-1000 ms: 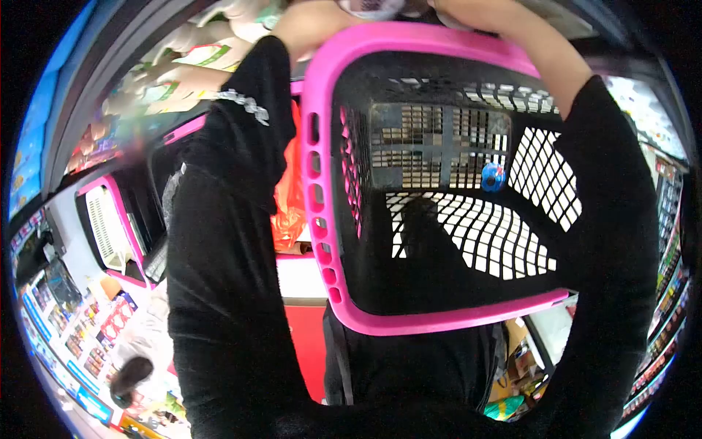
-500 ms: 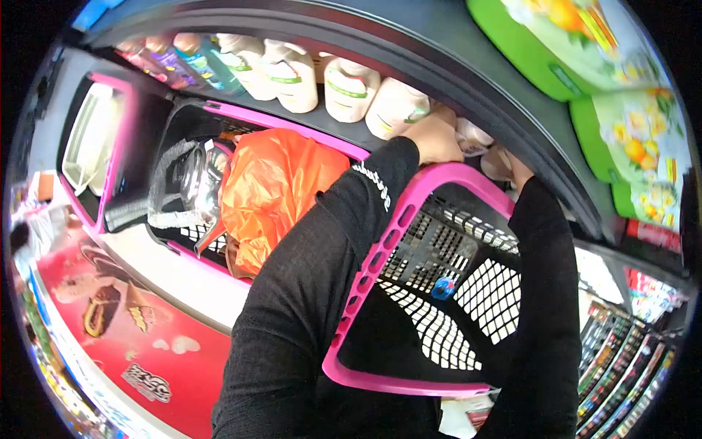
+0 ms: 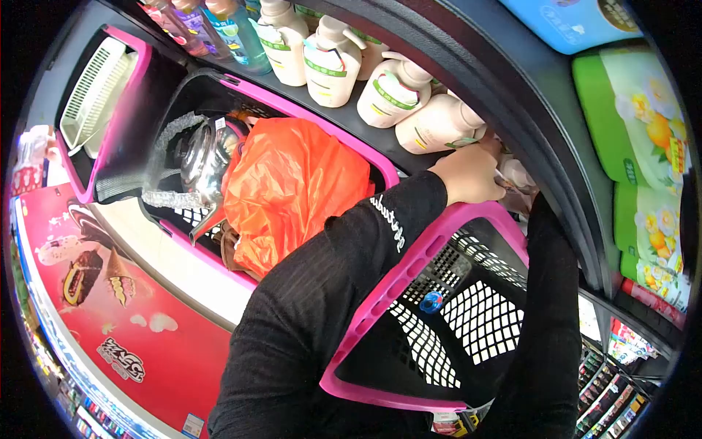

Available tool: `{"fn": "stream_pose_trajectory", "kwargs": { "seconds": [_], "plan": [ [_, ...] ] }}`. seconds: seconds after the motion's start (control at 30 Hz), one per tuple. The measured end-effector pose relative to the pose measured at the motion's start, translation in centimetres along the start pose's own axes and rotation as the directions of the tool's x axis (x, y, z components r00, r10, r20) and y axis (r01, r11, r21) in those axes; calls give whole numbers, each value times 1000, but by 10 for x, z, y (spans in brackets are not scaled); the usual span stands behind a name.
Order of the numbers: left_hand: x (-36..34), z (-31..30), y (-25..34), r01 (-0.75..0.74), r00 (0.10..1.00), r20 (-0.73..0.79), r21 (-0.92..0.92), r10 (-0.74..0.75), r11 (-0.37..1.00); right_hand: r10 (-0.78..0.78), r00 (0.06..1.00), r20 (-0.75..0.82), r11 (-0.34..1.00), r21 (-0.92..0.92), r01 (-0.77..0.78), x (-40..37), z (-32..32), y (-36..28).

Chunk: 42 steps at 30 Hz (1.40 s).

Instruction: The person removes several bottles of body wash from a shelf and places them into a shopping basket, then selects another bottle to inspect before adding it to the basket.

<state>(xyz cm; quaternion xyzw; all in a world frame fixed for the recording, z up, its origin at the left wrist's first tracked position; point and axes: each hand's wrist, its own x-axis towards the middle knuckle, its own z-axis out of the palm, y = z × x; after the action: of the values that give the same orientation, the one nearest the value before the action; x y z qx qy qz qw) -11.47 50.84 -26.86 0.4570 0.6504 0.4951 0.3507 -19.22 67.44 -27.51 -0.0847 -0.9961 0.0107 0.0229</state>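
White pump bottles (image 3: 395,91) with green labels stand in a row on the dark shelf. My left hand (image 3: 472,174) is curled at the row's right end, its fingers closing against a pale bottle (image 3: 518,175) partly hidden under the shelf above. My right arm in its black sleeve (image 3: 550,249) reaches to the same spot; the right hand is almost wholly hidden by the sleeve and shelf edge. Below my hands, between my arms, is a black basket with a pink rim (image 3: 376,289), holding a small blue item (image 3: 431,302).
Left of my arm, another pink-rimmed basket (image 3: 314,135) holds an orange plastic bag (image 3: 292,190) and a shiny kettle-like pot (image 3: 205,164). A white slotted basket (image 3: 95,91) is beyond. The curved upper shelf edge (image 3: 541,95) overhangs my hands; green packs (image 3: 643,146) sit above. A red freezer (image 3: 124,314) lies lower left.
The view has shifted, showing more of the bottles' pump tops. Both hands stay at the row's right end; the left is now curled against the pale bottle, and the right is more hidden.
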Motion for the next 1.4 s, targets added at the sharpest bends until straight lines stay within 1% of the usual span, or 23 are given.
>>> {"fn": "stream_pose_trajectory", "kwargs": {
  "seconds": [0.07, 0.13, 0.17, 0.23, 0.27, 0.3, 0.37, 0.5, 0.57, 0.6, 0.67, 0.8, 0.9, 0.97, 1.03, 1.1, 1.13, 1.23, 1.3, 1.37, 1.4],
  "plan": [
    [1, 5, -3, 20, 1000, 15, 2, -20, 1000, -10, 1000, 4, 1000, -2, 10, 0, 8, 2],
    [0, 6, -1, -68, 995, -69, -35, 66, 997, -21, 1000, 2, 1000, 0, 21, 2, 16, 3],
    [-3, 5, 1, -60, 996, -71, -34, 58, 998, -28, 1000, 2, 1000, 6, 28, 2, 22, 3],
    [-5, 3, 3, -2, 1000, -14, -77, 0, 997, -38, 999, 1, 999, 14, 38, 3, 32, 2],
    [-3, 5, 1, -22, 1000, -22, -45, 21, 999, -41, 999, 2, 999, 17, 41, 2, 37, 3],
    [-3, 6, 0, -17, 1000, -19, -50, 16, 999, -42, 999, 6, 999, 18, 42, 0, 42, 4],
    [-4, 9, -1, -66, 995, -75, -67, 61, 996, -43, 999, 10, 999, 16, 43, -6, 48, 8],
    [-4, 12, -2, -70, 994, -94, -77, 63, 995, -41, 999, 7, 999, 12, 41, -17, 57, 14],
    [-4, 12, -2, -100, 990, -112, -94, 89, 991, -39, 999, 4, 999, 8, 38, -24, 59, 18],
    [-5, 9, 0, -101, 990, -110, -93, 90, 991, -40, 999, 0, 999, 7, 40, -26, 59, 19],
    [-8, 5, 5, -28, 999, -47, -4, 28, 1000, -38, 999, -12, 999, 7, 38, -31, 59, 21],
    [-6, 7, 2, -55, 997, -56, -16, 54, 998, -26, 999, -38, 1000, 4, 27, -43, 56, 26],
    [-4, 9, -2, -30, 998, -56, 0, 30, 1000, -25, 998, -53, 1000, -7, 24, -52, 51, 30],
    [-2, 8, -2, -63, 997, -50, 70, 66, 996, -18, 998, -60, 1000, -14, 17, -61, 47, 34],
    [-3, 4, -1, -76, 996, -29, 75, 79, 994, -9, 997, -73, 1000, -23, 8, -69, 41, 38],
    [-4, 1, 2, -34, 999, 25, 79, 32, 996, 3, 996, -89, 999, -32, -6, -77, 35, 42],
    [-5, 1, 4, -27, 999, -30, -8, 27, 1000, 11, 995, -95, 999, -35, -14, -82, 33, 44],
    [-5, 0, 7, -13, 999, -35, -8, 13, 1000, 36, 993, -109, 998, -49, -41, -102, 25, 50],
    [-4, -2, 9, -12, 1000, -6, 7, 12, 1000, 50, 992, -120, 996, -66, -58, -113, 19, 57],
    [-3, 0, 5, -8, 1000, -21, 27, 9, 1000, 65, 989, -129, 994, -78, -75, -126, 14, 62],
    [-4, 1, 1, -43, 998, -39, 30, 44, 999, 73, 988, -133, 993, -82, -84, -132, 13, 63]
  ]
}}
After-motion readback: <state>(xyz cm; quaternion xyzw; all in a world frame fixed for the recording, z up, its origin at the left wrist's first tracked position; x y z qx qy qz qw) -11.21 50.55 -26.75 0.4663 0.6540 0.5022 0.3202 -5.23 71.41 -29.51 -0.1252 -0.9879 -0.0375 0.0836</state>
